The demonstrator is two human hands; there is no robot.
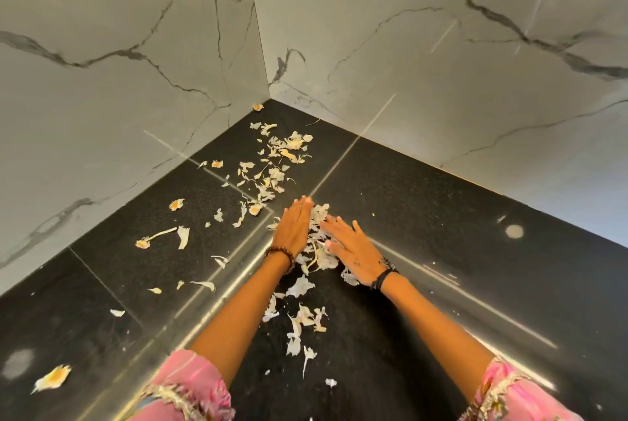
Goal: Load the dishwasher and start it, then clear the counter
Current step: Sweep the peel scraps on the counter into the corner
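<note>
Peels [272,162]: scattered on the black tabletop [424,203] from the corner toward the near edge.
Left hand [292,228]: fingers straight, flat beside a gathered heap [319,252].
Right hand [353,250]: fingers spread, flat against the heap, holding nothing.

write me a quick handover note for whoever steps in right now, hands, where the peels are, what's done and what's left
Left hand: open, fingers straight, flat on the black counter, edging the small pile of peels.
Right hand: open, fingers spread, on the other side of that pile.
Peels: the pile sits between the hands; scattered peels run back toward the wall corner, one scrap right in it; more lie left and near the sleeves.
Done: a little gathered. Dishwasher not in view.
Left: sweep the rest together, lift it off, wipe the pale smudges.
</note>
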